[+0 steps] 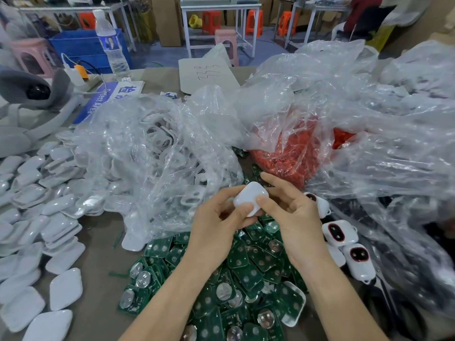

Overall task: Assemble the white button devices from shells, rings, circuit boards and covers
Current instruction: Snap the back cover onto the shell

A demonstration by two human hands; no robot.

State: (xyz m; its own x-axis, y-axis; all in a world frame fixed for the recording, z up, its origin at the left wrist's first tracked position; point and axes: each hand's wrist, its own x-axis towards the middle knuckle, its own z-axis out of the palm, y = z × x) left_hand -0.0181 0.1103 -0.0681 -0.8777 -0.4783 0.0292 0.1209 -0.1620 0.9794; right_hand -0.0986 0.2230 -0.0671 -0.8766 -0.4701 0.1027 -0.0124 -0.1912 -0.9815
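Above the green circuit boards (248, 267), left hand (216, 222) and right hand (293, 217) fingers pinch a white device (250, 196).

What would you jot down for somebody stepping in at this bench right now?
Hands: left hand and right hand both pinch one white device, smooth side up. I cannot tell if it is snapped shut.
Parts: boards are heaped under the hands, covers are stacked at left, shells are bagged behind centre, and red rings are bagged to their right.
Done: a few ringed devices lie at right and look assembled.
Left: check the held one, set it with those, then carry on. Plenty of parts remain.
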